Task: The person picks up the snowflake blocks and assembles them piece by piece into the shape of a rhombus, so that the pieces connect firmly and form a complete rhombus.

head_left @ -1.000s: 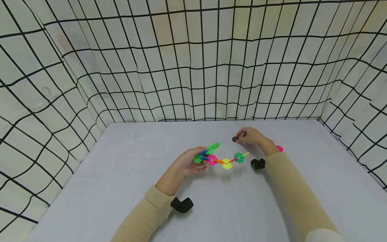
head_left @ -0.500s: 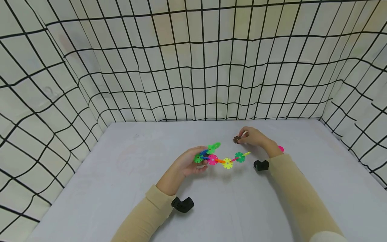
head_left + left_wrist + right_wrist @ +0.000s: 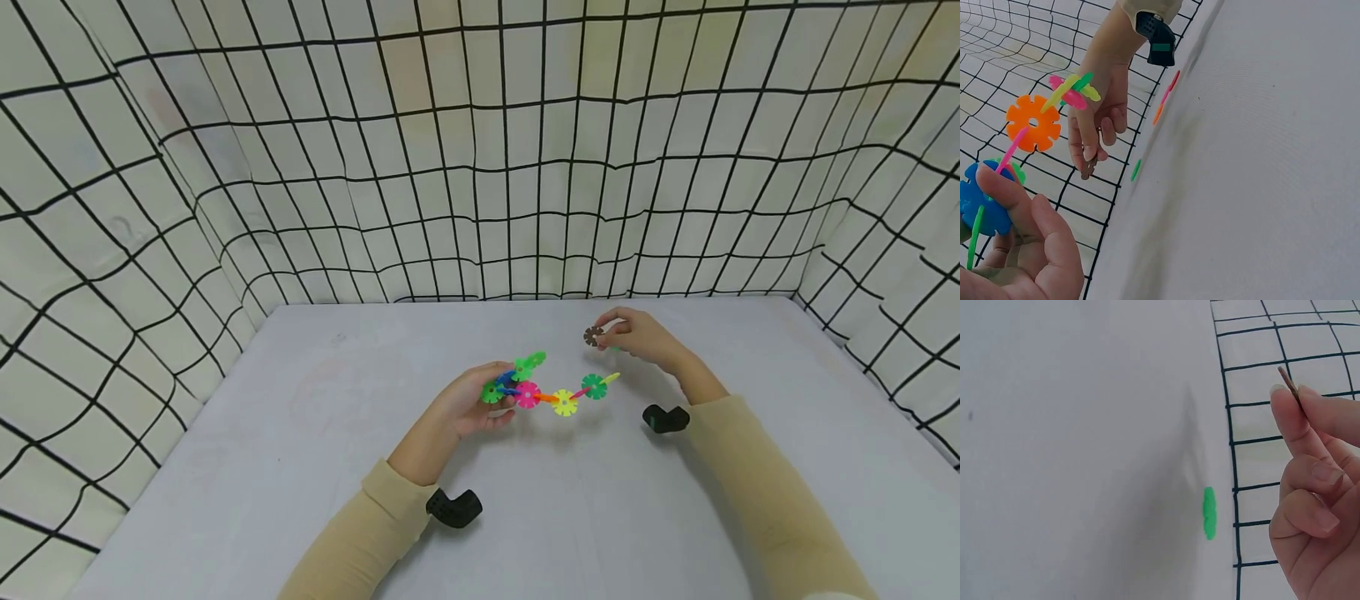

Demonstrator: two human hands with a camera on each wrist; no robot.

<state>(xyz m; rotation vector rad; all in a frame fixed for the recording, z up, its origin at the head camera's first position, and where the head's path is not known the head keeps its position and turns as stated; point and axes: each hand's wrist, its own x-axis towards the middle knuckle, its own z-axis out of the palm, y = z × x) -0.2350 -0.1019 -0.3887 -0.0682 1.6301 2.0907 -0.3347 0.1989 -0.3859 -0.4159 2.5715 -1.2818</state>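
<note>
My left hand grips one end of a chain of notched plastic discs slotted together. In the head view the chain runs right from my fingers, through a pink disc and a yellow disc to a dark green disc and a yellow one seen edge-on. The left wrist view shows a blue disc at my left fingers and an orange disc further along. Beyond the chain's free end, my right hand pinches a brown notched disc between thumb and forefinger, apart from the chain.
A loose green disc lies flat on the white table, below my right hand. Further loose discs, red and orange, lie near it. Black netting over white walls encloses the table's back and sides.
My right hand has lifted a little and shifted right, and the brown disc has turned its face toward the head camera. A green disc now shows beside that hand. My left hand stays nearly still.
</note>
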